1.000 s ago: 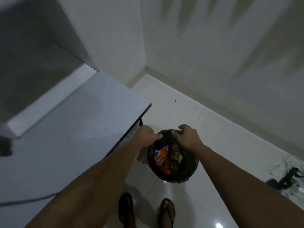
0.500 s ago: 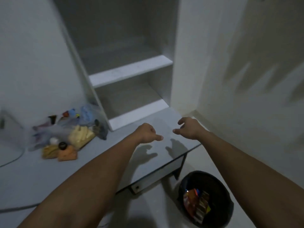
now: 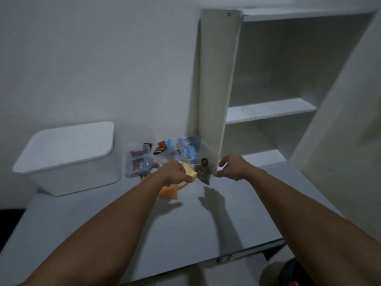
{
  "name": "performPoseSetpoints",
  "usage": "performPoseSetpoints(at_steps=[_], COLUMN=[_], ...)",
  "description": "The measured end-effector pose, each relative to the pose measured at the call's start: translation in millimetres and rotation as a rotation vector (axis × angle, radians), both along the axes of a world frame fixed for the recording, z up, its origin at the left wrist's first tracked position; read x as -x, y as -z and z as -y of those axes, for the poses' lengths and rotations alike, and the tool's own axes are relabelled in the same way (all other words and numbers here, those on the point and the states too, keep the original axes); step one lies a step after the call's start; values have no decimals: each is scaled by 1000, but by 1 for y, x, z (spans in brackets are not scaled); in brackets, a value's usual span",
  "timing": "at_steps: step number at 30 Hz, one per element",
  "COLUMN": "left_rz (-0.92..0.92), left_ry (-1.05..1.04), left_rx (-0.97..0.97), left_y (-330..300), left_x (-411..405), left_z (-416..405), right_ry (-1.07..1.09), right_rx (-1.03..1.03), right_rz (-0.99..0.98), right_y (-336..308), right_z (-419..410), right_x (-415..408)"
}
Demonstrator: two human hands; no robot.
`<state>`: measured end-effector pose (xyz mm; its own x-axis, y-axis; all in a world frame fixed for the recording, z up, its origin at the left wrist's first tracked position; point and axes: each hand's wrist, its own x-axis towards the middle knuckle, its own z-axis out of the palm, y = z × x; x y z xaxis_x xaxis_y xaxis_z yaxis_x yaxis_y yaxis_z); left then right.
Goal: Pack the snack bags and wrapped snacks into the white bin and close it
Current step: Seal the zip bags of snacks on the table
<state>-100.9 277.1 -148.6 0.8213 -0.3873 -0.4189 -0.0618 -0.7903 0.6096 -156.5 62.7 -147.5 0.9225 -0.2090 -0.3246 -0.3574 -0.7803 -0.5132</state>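
My left hand [image 3: 175, 172] has its fingers curled onto a yellow snack bag [image 3: 189, 172] at the near edge of the snack pile [image 3: 162, 157]; my right hand [image 3: 233, 167] hovers loosely curled, holding nothing, just right of it. The white bin [image 3: 68, 159] sits well left of both hands with its lid on. I judge nothing is packed yet: opening, loading and closing all remain.

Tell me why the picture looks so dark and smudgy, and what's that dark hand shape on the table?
In the head view the room is dim and grey; the snack pile and left hand are smeared by motion blur; the dark shape on the table is the shadow of the right hand; the wide lens bends the shelf edges so that they lean.
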Motion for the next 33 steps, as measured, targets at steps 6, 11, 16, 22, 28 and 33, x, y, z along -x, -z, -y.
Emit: performPoseSetpoints(at_steps=[6, 11, 16, 22, 28, 33], left_rz=[62, 80, 67, -34, -112, -26], left_ry=[-61, -115, -192, -271, -285, -490], left_rx=[8, 65, 113, 191, 294, 432], left_y=[11, 27, 46, 65, 77, 84], left_x=[-28, -47, -70, -100, -113, -108], left_z=[-59, -77, -75, -62, -49, -60], right_ry=[-63, -66, -36, 27, 110, 120], right_rx=[38, 26, -8, 71, -13, -220], right_rz=[5, -7, -2, -6, 6, 67], right_y=[9, 34, 56, 81, 113, 106], right_z=[-62, -89, -102, -97, -86, -86], right_x=[-39, -73, -101, -139, -157, -149])
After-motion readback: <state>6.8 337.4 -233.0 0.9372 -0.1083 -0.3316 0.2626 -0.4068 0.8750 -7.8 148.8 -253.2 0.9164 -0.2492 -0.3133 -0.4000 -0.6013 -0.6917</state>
